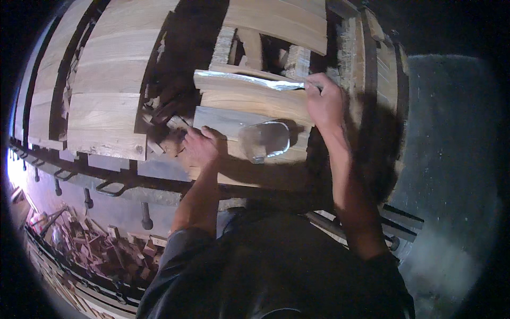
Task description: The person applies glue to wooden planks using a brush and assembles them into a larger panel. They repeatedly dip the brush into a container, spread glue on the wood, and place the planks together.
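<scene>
Pale wood strip [249, 80] pinched at its end by right fingers [313, 85], left hand [199, 146] flat

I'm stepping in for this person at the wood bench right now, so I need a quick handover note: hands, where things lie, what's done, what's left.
Left hand: rests on the near edge of the wooden boards, by small offcuts; whether its grip is closed on anything cannot be told.
Right hand: grip closed on the right end of a long pale strip lying across the boards.
A clear plastic cup lies on its side between the hands.
Done: strip laid across the boards.
Left: cannot tell if it is fixed; check before letting go.
</scene>
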Demonstrator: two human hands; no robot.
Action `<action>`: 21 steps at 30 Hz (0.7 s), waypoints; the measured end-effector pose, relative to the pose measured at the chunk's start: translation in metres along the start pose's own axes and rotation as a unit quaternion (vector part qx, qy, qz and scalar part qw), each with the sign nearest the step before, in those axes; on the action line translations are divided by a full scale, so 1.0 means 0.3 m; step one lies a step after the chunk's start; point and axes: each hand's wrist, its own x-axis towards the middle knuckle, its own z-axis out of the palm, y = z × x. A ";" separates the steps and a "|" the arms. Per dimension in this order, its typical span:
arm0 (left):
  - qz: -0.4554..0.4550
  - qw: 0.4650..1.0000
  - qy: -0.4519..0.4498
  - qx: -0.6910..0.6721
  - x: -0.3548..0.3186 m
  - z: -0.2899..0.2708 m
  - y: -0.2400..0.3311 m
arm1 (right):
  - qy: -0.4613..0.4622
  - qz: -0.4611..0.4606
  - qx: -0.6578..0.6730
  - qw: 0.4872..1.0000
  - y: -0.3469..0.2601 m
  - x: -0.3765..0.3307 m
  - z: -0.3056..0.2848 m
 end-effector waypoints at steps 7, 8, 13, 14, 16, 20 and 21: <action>-0.001 0.997 -0.037 0.064 -0.010 -0.023 0.033 | 0.018 0.044 -0.065 0.997 0.171 -0.018 -0.170; 0.002 0.996 -0.057 0.066 -0.009 -0.050 0.042 | 0.020 0.049 -0.073 0.996 0.195 -0.019 -0.188; -0.009 0.997 -0.058 0.042 -0.010 -0.042 0.046 | 0.056 0.022 -0.094 0.994 0.381 -0.025 -0.245; -0.014 0.997 -0.072 0.037 -0.009 -0.049 0.055 | 0.058 0.022 -0.078 0.995 0.416 -0.028 -0.259; -0.006 0.997 -0.071 0.031 -0.012 -0.026 0.050 | 0.113 -0.039 -0.092 0.989 0.587 -0.043 -0.264; 0.020 0.998 -0.026 0.054 -0.001 0.021 -0.008 | 0.107 -0.038 -0.105 0.988 0.501 -0.019 -0.268; 0.024 0.997 -0.024 0.064 -0.003 0.017 -0.016 | 0.094 -0.027 -0.109 0.989 0.434 -0.020 -0.276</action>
